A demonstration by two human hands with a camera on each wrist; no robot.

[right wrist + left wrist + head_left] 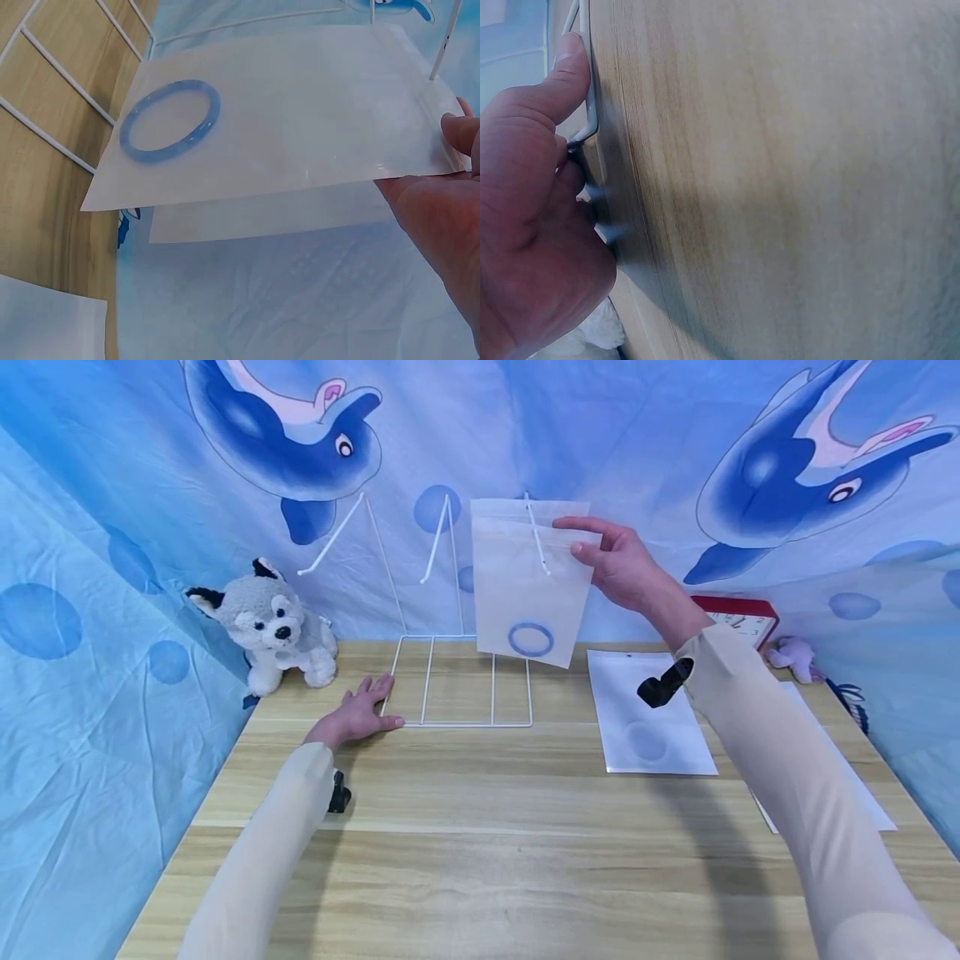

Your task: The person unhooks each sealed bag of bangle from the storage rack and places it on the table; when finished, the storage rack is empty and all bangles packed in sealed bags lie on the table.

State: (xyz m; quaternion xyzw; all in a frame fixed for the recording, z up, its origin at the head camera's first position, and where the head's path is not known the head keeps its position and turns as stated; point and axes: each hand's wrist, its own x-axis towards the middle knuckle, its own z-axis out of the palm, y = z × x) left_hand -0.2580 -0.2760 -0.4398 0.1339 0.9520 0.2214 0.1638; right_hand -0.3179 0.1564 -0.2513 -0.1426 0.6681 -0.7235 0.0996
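Note:
A white wire rack (465, 725) with three slanting prongs stands at the back of the table. A translucent pouch (517, 577) hangs at its right prong (536, 535), with a blue bangle (161, 155) showing through near the bottom. My right hand (626, 560) pinches the pouch's upper right edge between thumb and fingers. Behind it, a second pale sheet (277, 217) shows in the right wrist view. My left hand (358, 712) rests on the rack's front left base corner, fingers spread, its thumb (571, 71) along the front wire.
One white pouch (637, 693) with a faint round shape lies right of the rack. Another white sheet (847, 777) is partly under my right arm. A plush husky (277, 627) sits at left; a red clock (750, 610) and purple plush (793, 656) stand back right.

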